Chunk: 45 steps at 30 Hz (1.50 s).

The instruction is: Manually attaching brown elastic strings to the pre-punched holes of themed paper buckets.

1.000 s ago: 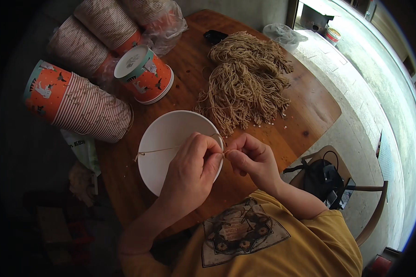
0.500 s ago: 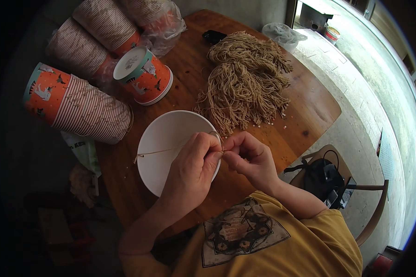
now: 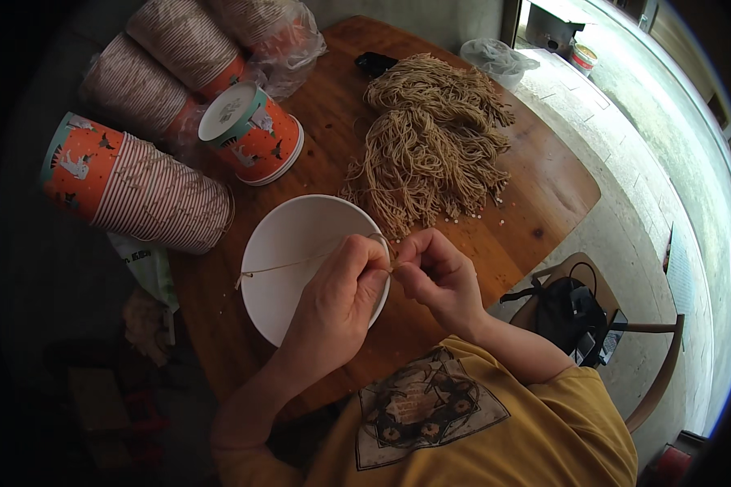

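My left hand [image 3: 341, 284] and my right hand [image 3: 437, 272] meet at the right rim of a white paper bucket [image 3: 270, 243], each pinching a thin tan cord [image 3: 288, 265]. The cord crosses the bucket's mouth and comes out over its left rim, where its end is knotted. A small loop of it stands up between my fingertips. What exactly happens at the pinch is too small to make out. Beyond my right hand lies a big pile of tan cords [image 3: 434, 138], with small white bits at its near edge.
An upturned orange bucket [image 3: 256, 146] stands behind the white one. Stacked buckets [image 3: 138, 183] lie at the left, more stacks [image 3: 183, 45] in plastic behind. A clear plastic bag [image 3: 499, 61] is at the table's far edge. A chair [image 3: 658, 365] with a black bag [image 3: 568, 308] stands at right.
Both hands stay at the bucket's right rim and keep their pinch. My right fingers have shifted very slightly at the cord; little else differs.
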Each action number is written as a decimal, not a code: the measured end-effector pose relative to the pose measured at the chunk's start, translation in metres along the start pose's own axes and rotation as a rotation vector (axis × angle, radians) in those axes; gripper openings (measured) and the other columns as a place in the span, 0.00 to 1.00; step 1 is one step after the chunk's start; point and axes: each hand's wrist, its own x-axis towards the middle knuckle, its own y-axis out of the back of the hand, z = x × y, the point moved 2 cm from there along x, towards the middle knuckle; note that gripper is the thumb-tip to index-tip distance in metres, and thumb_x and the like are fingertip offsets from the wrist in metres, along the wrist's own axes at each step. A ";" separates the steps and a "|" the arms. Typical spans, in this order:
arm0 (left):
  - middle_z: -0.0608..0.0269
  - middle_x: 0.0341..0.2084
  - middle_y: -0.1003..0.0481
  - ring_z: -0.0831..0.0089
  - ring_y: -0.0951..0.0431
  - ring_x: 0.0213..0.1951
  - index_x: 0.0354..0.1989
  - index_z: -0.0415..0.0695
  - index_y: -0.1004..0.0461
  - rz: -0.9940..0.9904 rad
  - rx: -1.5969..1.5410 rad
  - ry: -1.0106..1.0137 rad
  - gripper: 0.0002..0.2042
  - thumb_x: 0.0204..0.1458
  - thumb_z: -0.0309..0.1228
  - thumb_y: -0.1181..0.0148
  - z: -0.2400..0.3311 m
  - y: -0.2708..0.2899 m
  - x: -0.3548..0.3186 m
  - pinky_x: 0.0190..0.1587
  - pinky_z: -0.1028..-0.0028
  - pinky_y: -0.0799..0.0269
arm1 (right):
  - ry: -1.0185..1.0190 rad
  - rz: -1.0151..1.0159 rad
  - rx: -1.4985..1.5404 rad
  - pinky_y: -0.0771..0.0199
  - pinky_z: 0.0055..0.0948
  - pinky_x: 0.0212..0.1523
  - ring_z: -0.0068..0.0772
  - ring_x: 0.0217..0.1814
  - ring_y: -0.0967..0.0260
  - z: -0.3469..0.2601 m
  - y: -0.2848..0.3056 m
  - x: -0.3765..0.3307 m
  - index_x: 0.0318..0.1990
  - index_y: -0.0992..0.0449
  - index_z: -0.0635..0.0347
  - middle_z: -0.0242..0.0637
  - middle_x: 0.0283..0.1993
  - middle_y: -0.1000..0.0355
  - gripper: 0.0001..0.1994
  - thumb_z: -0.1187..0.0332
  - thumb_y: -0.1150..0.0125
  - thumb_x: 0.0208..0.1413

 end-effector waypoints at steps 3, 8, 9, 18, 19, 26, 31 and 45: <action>0.55 0.30 0.33 0.60 0.30 0.33 0.36 0.39 0.39 -0.003 -0.006 0.009 0.04 0.56 0.21 0.52 -0.001 0.000 0.000 0.38 0.68 0.33 | 0.013 -0.002 0.007 0.38 0.13 0.29 0.11 0.28 0.40 0.002 0.001 -0.001 0.38 0.35 0.60 0.25 0.31 0.36 0.05 0.74 0.45 0.57; 0.56 0.30 0.33 0.63 0.30 0.33 0.36 0.39 0.39 -0.001 -0.015 0.014 0.03 0.56 0.21 0.52 -0.001 0.001 -0.001 0.38 0.69 0.33 | 0.035 -0.023 0.027 0.38 0.13 0.30 0.11 0.29 0.40 0.000 0.002 -0.003 0.39 0.35 0.61 0.25 0.31 0.36 0.07 0.74 0.44 0.56; 0.56 0.30 0.33 0.63 0.30 0.33 0.36 0.39 0.39 -0.004 -0.023 0.028 0.03 0.56 0.21 0.52 -0.001 0.001 -0.001 0.38 0.69 0.33 | 0.043 -0.029 0.035 0.38 0.13 0.31 0.11 0.29 0.40 0.001 0.002 -0.004 0.39 0.35 0.61 0.25 0.31 0.36 0.08 0.74 0.43 0.56; 0.56 0.30 0.33 0.64 0.30 0.33 0.36 0.39 0.39 -0.006 -0.016 0.022 0.03 0.56 0.21 0.52 -0.004 0.000 0.000 0.38 0.70 0.33 | 0.010 -0.077 -0.015 0.39 0.13 0.32 0.10 0.31 0.40 0.003 0.005 -0.002 0.45 0.35 0.62 0.23 0.31 0.36 0.12 0.74 0.42 0.55; 0.56 0.30 0.33 0.64 0.30 0.33 0.36 0.39 0.39 -0.006 -0.015 0.023 0.03 0.56 0.21 0.52 -0.003 0.000 0.000 0.38 0.70 0.33 | 0.010 -0.078 -0.015 0.39 0.13 0.32 0.10 0.31 0.40 0.003 0.004 -0.002 0.45 0.35 0.62 0.23 0.31 0.36 0.12 0.74 0.42 0.55; 0.56 0.30 0.33 0.64 0.30 0.33 0.35 0.39 0.39 -0.003 0.014 0.005 0.03 0.56 0.21 0.52 -0.001 0.000 0.001 0.38 0.70 0.33 | 0.019 -0.045 -0.051 0.38 0.12 0.31 0.10 0.30 0.39 -0.002 0.004 0.000 0.42 0.33 0.61 0.24 0.31 0.34 0.08 0.71 0.43 0.57; 0.57 0.30 0.33 0.66 0.30 0.33 0.36 0.39 0.39 -0.014 -0.032 0.041 0.03 0.57 0.22 0.52 -0.003 0.001 0.001 0.39 0.70 0.33 | -0.093 -0.035 0.056 0.39 0.12 0.25 0.11 0.28 0.38 -0.002 0.004 -0.001 0.40 0.33 0.59 0.24 0.31 0.34 0.07 0.67 0.46 0.60; 0.62 0.29 0.33 0.75 0.31 0.33 0.37 0.40 0.39 -0.058 -0.188 0.145 0.03 0.58 0.24 0.52 -0.011 0.002 0.000 0.39 0.74 0.33 | -0.129 -0.075 0.133 0.38 0.12 0.26 0.09 0.30 0.37 -0.001 0.006 0.000 0.43 0.33 0.59 0.23 0.30 0.32 0.08 0.70 0.46 0.59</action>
